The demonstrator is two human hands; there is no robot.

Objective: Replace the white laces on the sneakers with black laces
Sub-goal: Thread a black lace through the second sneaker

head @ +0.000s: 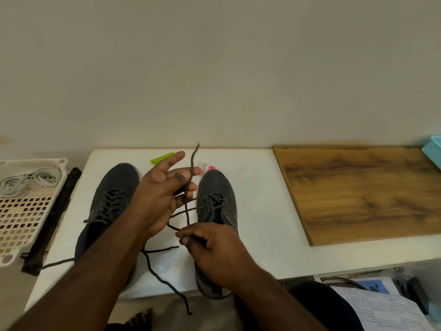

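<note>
Two dark grey sneakers stand toes away from me on the white table (pixel 253 187). The left sneaker (pixel 112 187) carries a black lace whose loose ends (pixel 162 275) trail over the table's front edge. The right sneaker (pixel 217 194) also has a black lace (pixel 191 163). My left hand (pixel 162 192) pinches one end of it between thumb and fingers, and the tip sticks up. My right hand (pixel 214 249) grips the other end over the sneaker's heel. The two ends cross between my hands. White laces (pixel 31 179) lie coiled in a basket.
A cream perforated basket (pixel 28 211) sits at the left, with a dark bar (pixel 51 220) beside it. A wooden board (pixel 365 192) lies on the table's right. A green clip (pixel 162 158) and a pink-tipped tube (pixel 207 167) lie behind the sneakers. Papers (pixel 386 309) are at bottom right.
</note>
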